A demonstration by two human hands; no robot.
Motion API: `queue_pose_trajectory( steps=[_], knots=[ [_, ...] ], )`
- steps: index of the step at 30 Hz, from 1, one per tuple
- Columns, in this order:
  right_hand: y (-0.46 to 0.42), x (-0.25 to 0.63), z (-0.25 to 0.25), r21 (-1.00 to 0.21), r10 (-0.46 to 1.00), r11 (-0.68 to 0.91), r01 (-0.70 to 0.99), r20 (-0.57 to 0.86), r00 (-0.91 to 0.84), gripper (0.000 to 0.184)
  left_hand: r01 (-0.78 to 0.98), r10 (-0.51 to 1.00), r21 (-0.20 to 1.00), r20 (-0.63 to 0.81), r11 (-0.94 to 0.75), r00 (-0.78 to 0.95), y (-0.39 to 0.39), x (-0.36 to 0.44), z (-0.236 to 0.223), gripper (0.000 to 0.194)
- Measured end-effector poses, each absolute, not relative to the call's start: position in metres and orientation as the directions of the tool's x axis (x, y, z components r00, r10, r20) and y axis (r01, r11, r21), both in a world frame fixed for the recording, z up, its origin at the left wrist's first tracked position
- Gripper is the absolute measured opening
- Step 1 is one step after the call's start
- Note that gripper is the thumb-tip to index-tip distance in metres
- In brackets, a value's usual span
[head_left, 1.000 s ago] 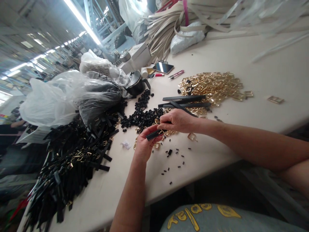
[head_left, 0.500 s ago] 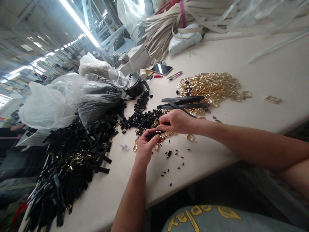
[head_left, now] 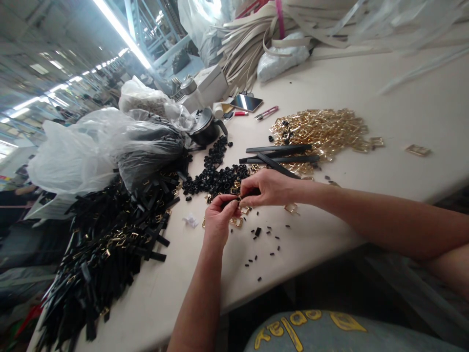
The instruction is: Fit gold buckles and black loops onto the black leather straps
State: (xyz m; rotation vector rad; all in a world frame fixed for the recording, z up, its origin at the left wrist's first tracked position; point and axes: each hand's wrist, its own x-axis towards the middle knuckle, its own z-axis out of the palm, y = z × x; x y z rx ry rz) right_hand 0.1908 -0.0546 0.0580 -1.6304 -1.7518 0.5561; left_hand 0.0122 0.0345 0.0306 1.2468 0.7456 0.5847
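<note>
My left hand (head_left: 217,220) and my right hand (head_left: 266,187) meet over the table's near middle, both pinching one black strap (head_left: 234,197) whose end shows between the fingertips. A gold buckle (head_left: 236,221) lies just under the hands. Behind my right hand a few loose black straps (head_left: 282,154) lie flat. A pile of gold buckles (head_left: 322,129) spreads beyond them. Black loops (head_left: 216,176) are heaped just left of my right hand.
A big heap of finished black straps (head_left: 110,244) fills the left of the table (head_left: 403,98), under clear plastic bags (head_left: 91,146). Small black bits (head_left: 264,244) dot the near edge. A phone (head_left: 247,102), snips (head_left: 267,113), a black kettle (head_left: 205,127) and cream straps (head_left: 256,44) sit farther back.
My hands have drawn closer together. The strap's free end, which stuck out to the left of my left hand, is now almost hidden between the fingers.
</note>
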Motion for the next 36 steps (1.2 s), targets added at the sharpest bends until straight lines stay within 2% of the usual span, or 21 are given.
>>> queue_pose_trajectory(
  steps=[4, 10, 12, 16, 18, 27, 31, 36],
  knots=[
    [-0.055, 0.187, 0.059, -0.745, 0.993, 0.098, 0.66, 0.119, -0.013, 0.012, 0.032, 0.783, 0.991, -0.121, 0.129, 0.61, 0.036, 0.012, 0.031, 0.03],
    [-0.054, 0.177, 0.056, -0.731, 0.985, 0.011, 0.683, 0.124, 0.117, 0.008, 0.065, 0.831, 0.997, -0.062, 0.031, 0.553, 0.034, 0.013, 0.034, 0.033],
    [-0.055, 0.178, 0.058, -0.722, 0.979, -0.004, 0.692, 0.137, 0.149, 0.01, 0.009, 0.825, 0.998, -0.055, 0.06, 0.563, 0.033, 0.012, 0.034, 0.032],
    [-0.055, 0.186, 0.065, -0.72, 0.963, -0.022, 0.693, 0.17, 0.208, 0.015, -0.145, 0.778, 0.961, -0.097, 0.236, 0.621, 0.033, 0.012, 0.035, 0.035],
    [-0.055, 0.189, 0.068, -0.733, 0.963, -0.028, 0.68, 0.162, 0.214, 0.017, -0.168, 0.748, 0.938, -0.124, 0.302, 0.651, 0.035, 0.012, 0.035, 0.035],
    [-0.057, 0.187, 0.068, -0.797, 0.976, 0.046, 0.603, 0.163, 0.142, 0.02, -0.164, 0.651, 0.883, -0.188, 0.44, 0.736, 0.043, 0.01, 0.03, 0.038],
    [-0.058, 0.184, 0.068, -0.795, 0.986, 0.043, 0.605, 0.132, 0.104, 0.017, -0.155, 0.626, 0.902, -0.149, 0.404, 0.766, 0.038, 0.009, 0.03, 0.04],
    [-0.056, 0.185, 0.064, -0.79, 0.991, 0.08, 0.607, 0.126, 0.034, 0.018, -0.036, 0.554, 0.917, -0.209, 0.398, 0.806, 0.035, 0.009, 0.03, 0.041]
  ],
)
